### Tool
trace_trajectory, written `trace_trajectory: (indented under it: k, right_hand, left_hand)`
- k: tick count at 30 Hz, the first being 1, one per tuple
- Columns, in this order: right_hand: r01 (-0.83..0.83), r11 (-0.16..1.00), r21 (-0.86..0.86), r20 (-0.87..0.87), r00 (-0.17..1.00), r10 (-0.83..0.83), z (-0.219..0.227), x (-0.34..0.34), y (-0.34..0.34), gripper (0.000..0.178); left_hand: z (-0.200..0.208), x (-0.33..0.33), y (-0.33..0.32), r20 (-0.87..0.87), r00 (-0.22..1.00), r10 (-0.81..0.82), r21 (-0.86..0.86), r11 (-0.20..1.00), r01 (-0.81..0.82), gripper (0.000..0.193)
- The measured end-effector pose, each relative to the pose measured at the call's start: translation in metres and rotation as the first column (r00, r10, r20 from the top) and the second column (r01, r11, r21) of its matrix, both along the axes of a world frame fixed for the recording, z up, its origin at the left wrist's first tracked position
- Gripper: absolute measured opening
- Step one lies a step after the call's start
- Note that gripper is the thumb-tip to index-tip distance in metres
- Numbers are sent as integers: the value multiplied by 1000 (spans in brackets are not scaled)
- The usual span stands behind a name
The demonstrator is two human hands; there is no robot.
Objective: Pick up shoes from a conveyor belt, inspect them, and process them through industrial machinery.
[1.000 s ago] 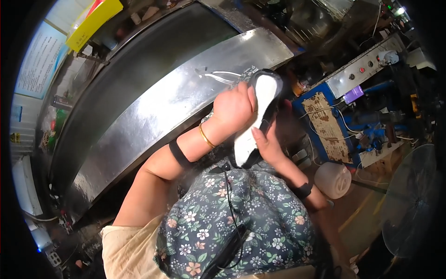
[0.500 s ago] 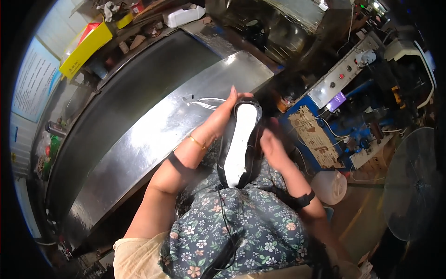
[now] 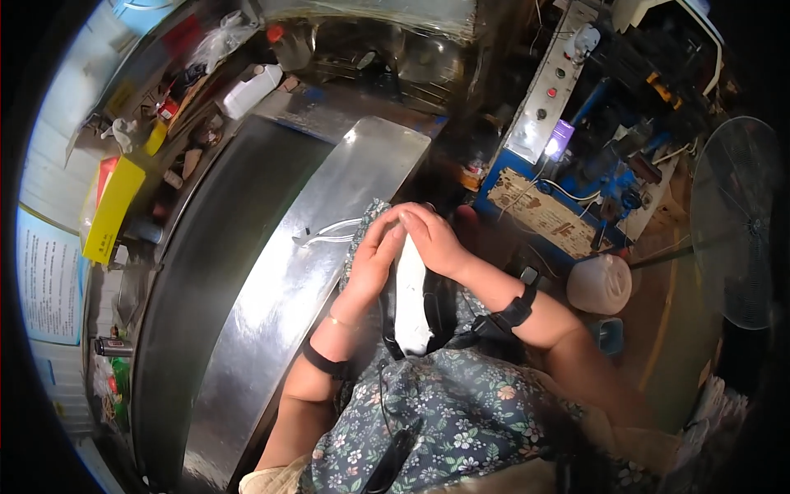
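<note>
A black shoe (image 3: 411, 309) with a long white underside lies bottom up on my lap, its narrow length pointing away from me. My left hand (image 3: 377, 255) curves round the far end from the left. From the other side my right hand (image 3: 434, 240) presses on that same end, the fingertips of both hands meeting over it. The far tip of the shoe is hidden beneath my fingers. Beneath the shoe is a dark floral apron (image 3: 444, 420).
A shiny metal sheet (image 3: 247, 329) with white cords (image 3: 333, 233) borders a dark conveyor belt (image 3: 222, 239) on the left. A blue machine (image 3: 494, 177) with a button panel stands at right, near a whitish plastic tub (image 3: 599, 284) and a fan (image 3: 741, 222).
My right hand has moved from beside the shoe up onto its far end. My left hand has curled over to meet it. The view has turned, shifting the surroundings.
</note>
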State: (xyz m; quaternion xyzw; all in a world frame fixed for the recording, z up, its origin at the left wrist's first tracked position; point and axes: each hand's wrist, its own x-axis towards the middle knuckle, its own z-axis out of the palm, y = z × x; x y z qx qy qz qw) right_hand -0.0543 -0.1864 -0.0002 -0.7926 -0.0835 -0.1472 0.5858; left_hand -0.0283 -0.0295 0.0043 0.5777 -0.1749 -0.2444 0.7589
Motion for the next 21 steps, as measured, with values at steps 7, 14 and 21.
trace_trajectory:
  k: [7, 14, 21]
  right_hand:
    - [-198, 938, 285, -96, 968, 234, -1, -10, -18, 33]
    - [-406, 746, 527, -83, 849, 522, 17, -11, -27, 60]
    - [-321, 514, 795, -59, 803, 593, 7, -20, -51, 74]
  left_hand:
    - [4, 14, 5, 51, 995, -80, 93, 993, 76, 49]
    - [16, 23, 16, 226, 955, -190, 215, 966, 141, 78]
    - [27, 2, 0, 448, 889, -97, 294, 955, -43, 97]
